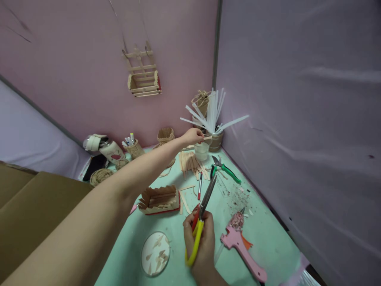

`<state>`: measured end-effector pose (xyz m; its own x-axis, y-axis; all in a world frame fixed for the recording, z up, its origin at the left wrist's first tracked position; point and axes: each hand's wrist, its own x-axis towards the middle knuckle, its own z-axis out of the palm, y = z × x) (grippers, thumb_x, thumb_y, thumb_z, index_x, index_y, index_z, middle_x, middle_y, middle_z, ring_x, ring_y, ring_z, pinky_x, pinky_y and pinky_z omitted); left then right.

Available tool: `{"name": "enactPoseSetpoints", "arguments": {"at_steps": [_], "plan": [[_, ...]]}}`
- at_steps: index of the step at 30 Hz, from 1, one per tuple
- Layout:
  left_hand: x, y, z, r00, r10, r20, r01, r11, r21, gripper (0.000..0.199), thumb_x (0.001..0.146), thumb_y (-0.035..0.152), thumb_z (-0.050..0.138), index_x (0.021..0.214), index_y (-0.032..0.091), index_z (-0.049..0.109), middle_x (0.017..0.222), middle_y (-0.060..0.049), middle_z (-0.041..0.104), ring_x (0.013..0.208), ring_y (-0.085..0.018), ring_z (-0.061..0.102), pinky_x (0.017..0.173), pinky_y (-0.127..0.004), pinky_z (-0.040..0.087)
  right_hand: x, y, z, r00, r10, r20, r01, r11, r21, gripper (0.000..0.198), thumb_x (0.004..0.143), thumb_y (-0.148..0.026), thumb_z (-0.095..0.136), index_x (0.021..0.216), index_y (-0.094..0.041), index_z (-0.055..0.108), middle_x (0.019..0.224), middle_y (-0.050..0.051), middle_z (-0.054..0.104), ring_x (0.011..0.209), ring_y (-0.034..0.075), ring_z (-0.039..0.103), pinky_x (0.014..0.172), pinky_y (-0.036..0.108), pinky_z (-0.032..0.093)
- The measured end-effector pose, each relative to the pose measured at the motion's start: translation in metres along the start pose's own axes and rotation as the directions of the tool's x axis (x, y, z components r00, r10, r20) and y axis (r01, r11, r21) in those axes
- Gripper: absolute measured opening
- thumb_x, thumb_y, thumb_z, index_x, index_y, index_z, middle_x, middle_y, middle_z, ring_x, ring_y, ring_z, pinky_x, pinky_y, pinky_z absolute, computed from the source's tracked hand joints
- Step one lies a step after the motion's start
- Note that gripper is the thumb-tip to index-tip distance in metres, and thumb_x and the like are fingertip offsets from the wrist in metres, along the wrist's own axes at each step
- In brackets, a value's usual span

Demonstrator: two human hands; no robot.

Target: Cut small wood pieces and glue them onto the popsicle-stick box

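My left hand (193, 136) reaches far across the table, its fingers pinched on a short piece of wooden craft stick (207, 138) just above a clear plastic cup (201, 151). Nearer to me, my right hand (208, 242) is wrapped round the yellow and red handles of the scissors (207, 198). Their blades point up and away, close together. Below the cup lies a pile of craft sticks (188, 162). A scalloped wooden box (160, 201) with a red lower edge stands left of the scissors, and a round white dish (155, 254) holds several small wooden pieces.
A pink glue gun (245, 254) lies at right, with green-handled pruners (229, 173) beyond it. A red marker (199, 186) lies mid-table. White strips (212, 113) fan out of a pot in the corner. A cardboard box (44, 206) borders the left. A wooden basket (144, 83) hangs above.
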<state>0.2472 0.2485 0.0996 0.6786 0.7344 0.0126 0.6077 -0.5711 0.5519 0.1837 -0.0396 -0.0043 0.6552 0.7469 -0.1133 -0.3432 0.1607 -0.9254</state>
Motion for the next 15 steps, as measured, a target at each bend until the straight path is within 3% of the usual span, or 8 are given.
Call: {"name": "enactPoseSetpoints", "arguments": {"at_steps": [7,15], "plan": [[0.013,0.014,0.010,0.991,0.131,0.028,-0.134,0.959,0.249,0.010,0.064,0.016,0.059,0.071,0.013,0.066,0.073,-0.004,0.065,0.075,-0.017,0.057,0.073,-0.026,0.042,0.000,0.011,0.004,1.000,0.007,-0.030,-0.007,1.000,-0.020,0.019,0.072,-0.026,0.062,0.087,-0.023,0.051,0.083,0.000,0.059,0.070,0.011,0.058,0.061,0.021,0.051],[0.014,0.017,0.015,0.978,0.182,0.097,-0.205,0.918,0.340,0.031,0.072,0.017,0.051,0.101,0.017,0.061,0.088,-0.004,0.066,0.077,-0.017,0.058,0.071,-0.024,0.042,0.001,0.005,0.008,1.000,-0.009,-0.016,0.007,0.998,-0.065,0.017,0.070,-0.024,0.060,0.084,-0.021,0.050,0.074,-0.002,0.057,0.064,0.010,0.058,0.058,0.020,0.051]]}}
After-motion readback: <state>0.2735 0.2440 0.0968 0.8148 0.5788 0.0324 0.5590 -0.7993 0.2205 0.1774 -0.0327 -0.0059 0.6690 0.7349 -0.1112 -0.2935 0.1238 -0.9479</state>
